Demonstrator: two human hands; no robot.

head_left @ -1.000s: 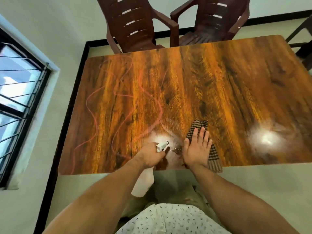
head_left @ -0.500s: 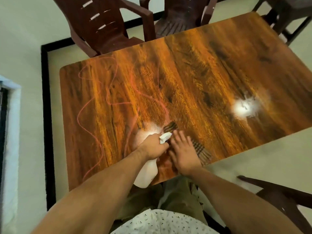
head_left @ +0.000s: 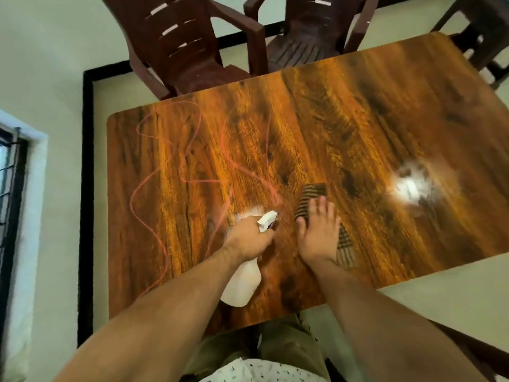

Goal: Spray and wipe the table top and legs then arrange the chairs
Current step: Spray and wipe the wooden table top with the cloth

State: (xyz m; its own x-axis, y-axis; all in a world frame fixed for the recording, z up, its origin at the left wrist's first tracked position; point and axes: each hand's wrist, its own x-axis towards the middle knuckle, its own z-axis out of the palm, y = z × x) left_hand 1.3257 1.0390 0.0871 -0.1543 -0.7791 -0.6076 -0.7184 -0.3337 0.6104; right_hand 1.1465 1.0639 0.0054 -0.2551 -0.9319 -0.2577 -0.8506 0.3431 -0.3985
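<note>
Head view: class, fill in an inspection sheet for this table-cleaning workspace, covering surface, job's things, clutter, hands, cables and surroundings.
Surface: wooden table; pink scribbles on its left half; bright patches by the bottle's nozzle and on the right.
Job's things: white bottle above the near edge; striped cloth flat on the table.
Clutter: nothing seen.
Hands: left hand grips the bottle; right hand presses the cloth, fingers straight.
Cables: nothing seen.
Surroundings: two chairs at the far side, another at the far right corner; window on the left.
</note>
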